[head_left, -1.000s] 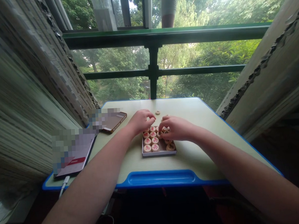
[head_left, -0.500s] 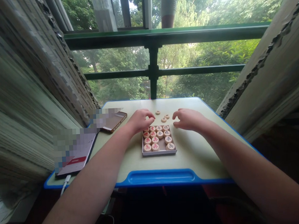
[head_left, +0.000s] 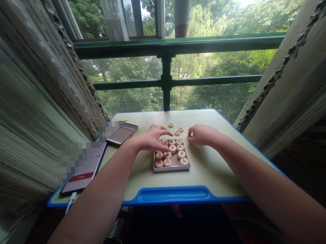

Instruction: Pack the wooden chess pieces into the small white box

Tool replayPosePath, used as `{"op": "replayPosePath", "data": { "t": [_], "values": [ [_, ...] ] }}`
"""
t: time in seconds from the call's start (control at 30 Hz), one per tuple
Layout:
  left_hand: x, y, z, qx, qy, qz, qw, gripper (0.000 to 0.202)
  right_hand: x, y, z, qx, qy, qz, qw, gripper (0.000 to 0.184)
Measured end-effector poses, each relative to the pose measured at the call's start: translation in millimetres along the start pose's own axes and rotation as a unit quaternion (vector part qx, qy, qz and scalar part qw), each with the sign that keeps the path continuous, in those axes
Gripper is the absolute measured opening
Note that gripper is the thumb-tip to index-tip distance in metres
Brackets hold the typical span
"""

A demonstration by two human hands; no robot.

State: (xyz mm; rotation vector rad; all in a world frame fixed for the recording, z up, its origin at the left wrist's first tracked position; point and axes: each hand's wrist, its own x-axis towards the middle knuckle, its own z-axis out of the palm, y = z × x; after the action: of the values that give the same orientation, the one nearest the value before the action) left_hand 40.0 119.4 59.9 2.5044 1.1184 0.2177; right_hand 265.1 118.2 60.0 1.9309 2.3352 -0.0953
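A shallow box (head_left: 172, 169) on the table holds round wooden xiangqi pieces (head_left: 167, 162) in stacked rows, with red characters on the left and dark ones on the right. My left hand (head_left: 152, 139) hovers over the box's upper left with thumb and fingers spread, hiding some pieces. Just right of the box, my right hand (head_left: 202, 135) rests low with its fingers curled together; what they hold, if anything, is hidden. Beyond the box lie 3 loose pieces (head_left: 177, 133), two of them touching or overlapping.
To the left lie a brown box lid (head_left: 122, 134) and a tablet (head_left: 85, 169) with a white cable (head_left: 71, 200). The table (head_left: 220, 181) has a blue front tray (head_left: 173, 194). Curtains hang on both sides, and a green railing (head_left: 137, 48) runs behind.
My left hand has come nearer and opened out above the box. My right hand has lowered slightly, its fingers drawing together. The view has shifted a little.
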Motion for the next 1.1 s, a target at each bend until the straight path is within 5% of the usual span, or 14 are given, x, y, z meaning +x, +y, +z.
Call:
{"op": "replayPosePath", "data": {
  "t": [0.57, 0.93, 1.1],
  "values": [
    [0, -9, -0.6, -0.011, -0.029, -0.004, 1.0, 0.061, -5, -2, -4, -0.003, -0.011, 0.033, 0.999, 0.029],
    [14, -7, 6.1, -0.037, 0.134, 0.035, 0.99, 0.028, -17, -16, -14, 0.135, 0.106, -0.087, 0.981, 0.027],
    [15, -4, 6.4, -0.08, 0.154, 0.027, 0.984, 0.027, -17, -21, -12, 0.172, 0.145, -0.136, 0.965, 0.027]
  ]
}}
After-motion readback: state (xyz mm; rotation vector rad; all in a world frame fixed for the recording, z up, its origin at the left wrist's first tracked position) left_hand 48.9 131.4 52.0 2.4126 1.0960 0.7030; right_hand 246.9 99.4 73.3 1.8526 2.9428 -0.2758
